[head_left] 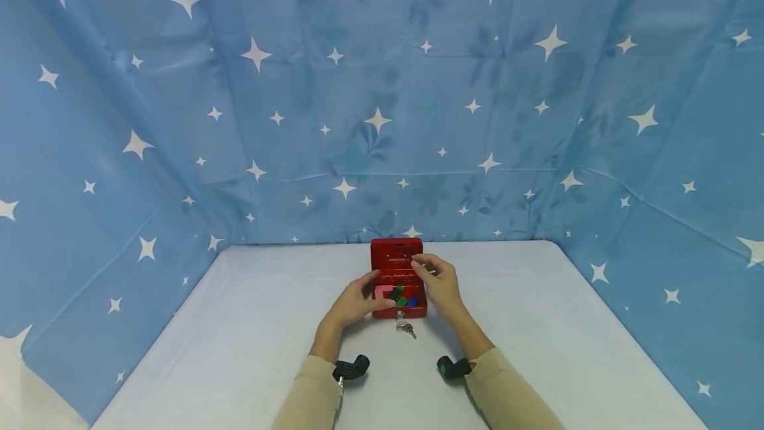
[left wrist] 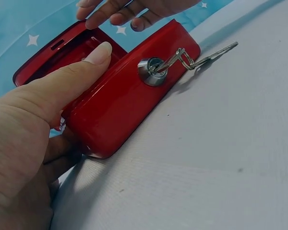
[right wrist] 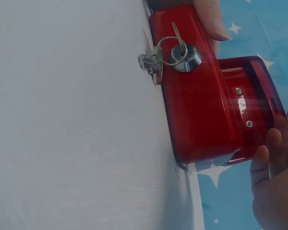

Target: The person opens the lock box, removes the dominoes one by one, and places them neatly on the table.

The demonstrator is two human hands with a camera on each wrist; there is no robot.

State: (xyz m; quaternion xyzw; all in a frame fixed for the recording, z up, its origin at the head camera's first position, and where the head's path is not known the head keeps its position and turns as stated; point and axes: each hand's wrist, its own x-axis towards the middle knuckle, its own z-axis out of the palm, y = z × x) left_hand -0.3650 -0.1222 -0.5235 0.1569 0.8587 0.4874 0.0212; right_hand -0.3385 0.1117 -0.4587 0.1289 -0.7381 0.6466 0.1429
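Note:
A small red metal cash box stands on the table with its lid raised at the back. My left hand grips the box's left end, thumb over the top edge and fingers down the side. At the lid's right edge is my right hand, its fingertips by the rim and its fingers loosely bent. A round silver lock sits in the front wall, and keys on a ring hang from it. Inside lie a pink piece, a green piece, a blue piece and a dark one.
The white table spreads out around the box, whose lid stands near the far edge. A blue curtain with white stars hangs behind and on both sides. Black wrist devices are worn over beige sleeves.

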